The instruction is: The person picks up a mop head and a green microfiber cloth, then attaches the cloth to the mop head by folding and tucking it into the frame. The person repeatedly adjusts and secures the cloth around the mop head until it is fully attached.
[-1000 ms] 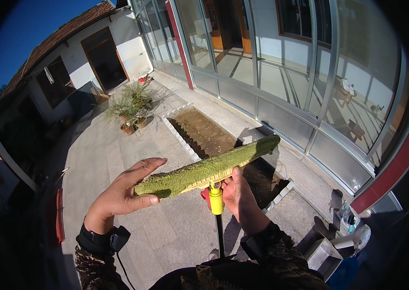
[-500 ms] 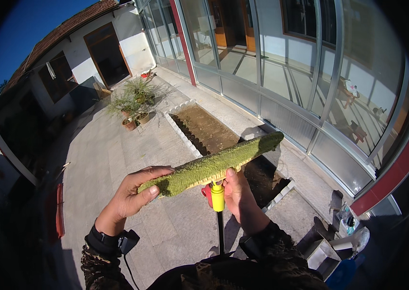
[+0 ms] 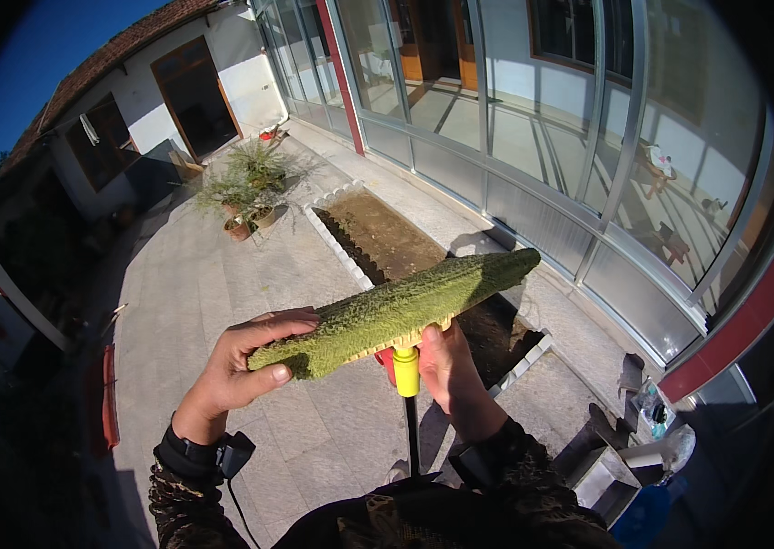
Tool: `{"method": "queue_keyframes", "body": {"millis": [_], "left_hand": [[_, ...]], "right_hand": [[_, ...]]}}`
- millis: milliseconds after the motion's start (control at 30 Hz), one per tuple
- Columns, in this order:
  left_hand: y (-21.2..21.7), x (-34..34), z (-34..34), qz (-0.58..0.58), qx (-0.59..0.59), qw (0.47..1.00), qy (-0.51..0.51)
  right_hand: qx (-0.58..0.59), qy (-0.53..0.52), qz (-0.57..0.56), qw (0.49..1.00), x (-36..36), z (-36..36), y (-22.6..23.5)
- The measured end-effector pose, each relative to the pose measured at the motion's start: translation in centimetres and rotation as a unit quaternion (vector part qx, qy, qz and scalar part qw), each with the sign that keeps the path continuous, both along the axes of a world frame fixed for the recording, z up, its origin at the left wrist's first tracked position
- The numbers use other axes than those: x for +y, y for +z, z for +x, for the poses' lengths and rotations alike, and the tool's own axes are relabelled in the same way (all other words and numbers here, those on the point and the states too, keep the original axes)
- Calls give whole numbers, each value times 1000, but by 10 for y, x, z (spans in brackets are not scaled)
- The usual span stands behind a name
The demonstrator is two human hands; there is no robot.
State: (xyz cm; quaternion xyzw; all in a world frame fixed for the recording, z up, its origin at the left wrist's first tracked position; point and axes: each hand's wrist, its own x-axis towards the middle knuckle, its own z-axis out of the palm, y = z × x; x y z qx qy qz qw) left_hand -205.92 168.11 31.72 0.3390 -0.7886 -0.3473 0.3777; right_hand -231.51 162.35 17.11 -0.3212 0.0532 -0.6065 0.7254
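A flat mop with a fuzzy green pad is held up in front of me, its long head slanting up toward the right. My left hand clasps the left end, fingers over the far edge and thumb on the near one. Close to the middle, my right hand grips the head from beneath, its thumb along the lower edge. A yellow joint with a red part beside it links the head to a black pole, which runs down toward my body. The pad hides most of my right fingers.
Beyond the mop lies a soil bed with a white scalloped border. Potted plants stand farther off on the paved yard. Glass panels line the right side. Metal boxes and other items sit at lower right.
The mop head has rolled slightly, so more of the pad's green face shows. Both hands keep their hold and have shifted a little to the left.
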Motion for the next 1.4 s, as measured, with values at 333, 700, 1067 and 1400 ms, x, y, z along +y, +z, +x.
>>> {"method": "queue_keyframes", "body": {"millis": [333, 700, 1067, 1400], "left_hand": [[-5, -1, 3, -18, 6, 1000, 7], [-9, 6, 7, -29, 18, 999, 2], [44, -4, 0, -68, -154, 986, 5], [30, 39, -14, -515, -397, 756, 71]], "right_hand": [[-16, -26, 32, 999, 9, 2, 5], [0, 26, 116, 993, 2, 0, -17], [9, -19, 89, 996, 3, -1, -16], [4, -12, 91, 996, 0, -2, -19]]}}
